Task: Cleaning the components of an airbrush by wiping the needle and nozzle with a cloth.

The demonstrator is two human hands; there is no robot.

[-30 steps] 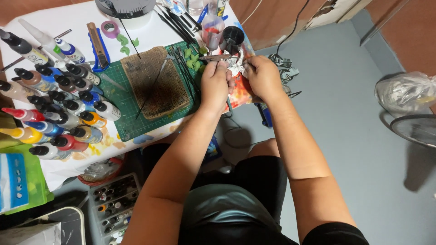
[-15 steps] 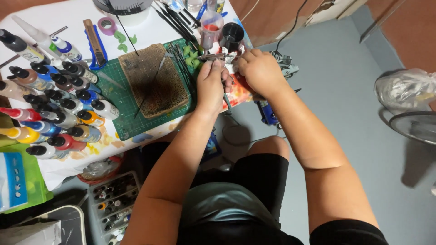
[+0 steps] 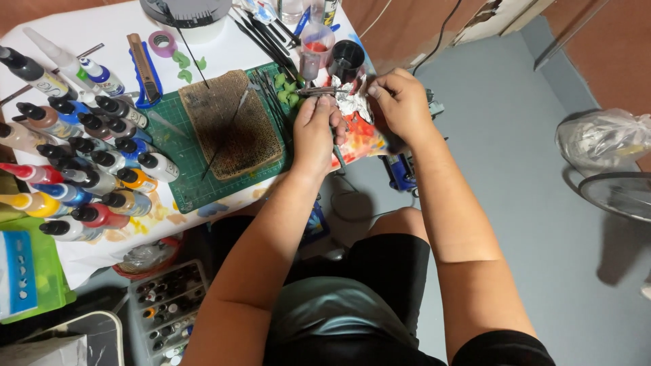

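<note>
The left hand (image 3: 316,132) was over the right edge of the white-covered work table (image 3: 102,41), and its fingers were closed around a thin silver metal tool (image 3: 319,91) that lay level above the hand. The tool was too small to say exactly what kind it was. The right hand (image 3: 401,103) was just beside the left one, a little to the right, and its fingertips were pinched together at the crumpled silver foil sheet with red and orange paint stains (image 3: 357,122). I could not tell if these fingertips held the foil, the end of the tool, or something smaller.

The foil lay at the table corner, under and between both hands. To the left of it was a green cutting mat (image 3: 196,176), and a brown scorched cork pad (image 3: 230,122) rested on this mat. Small pale green pieces (image 3: 288,91) sat near the upper right corner of the mat, close to the tool. Behind the hands stood a black round cup (image 3: 347,59) and a clear plastic cup with red liquid (image 3: 316,44). Many dropper paint bottles with black caps (image 3: 88,163) stood in rows on the left part of the table.
</note>
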